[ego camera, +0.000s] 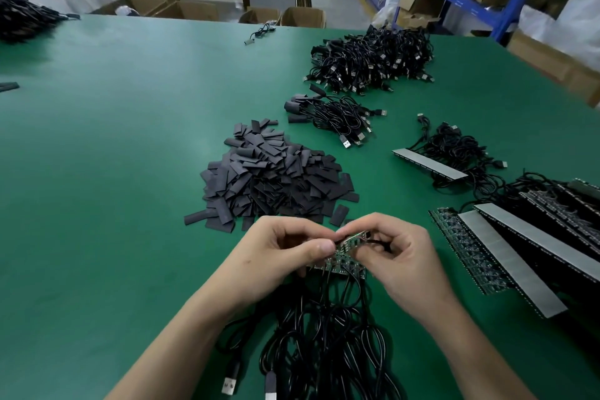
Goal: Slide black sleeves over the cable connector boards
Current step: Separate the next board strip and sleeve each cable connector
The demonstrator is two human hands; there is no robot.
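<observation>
Connector boards (345, 258), a short strip with black cables (324, 334) trailing toward us, are pinched between the curled fingers (319, 247) of our left hand (279, 253) and right hand (406, 256), over the near part of the green surface (113, 172). Just beyond the hands we note the pile of black sleeves (276, 178). Further board panels (506, 253) lie to the right, and a heap of USB leads (373, 55) sits farther back.
</observation>
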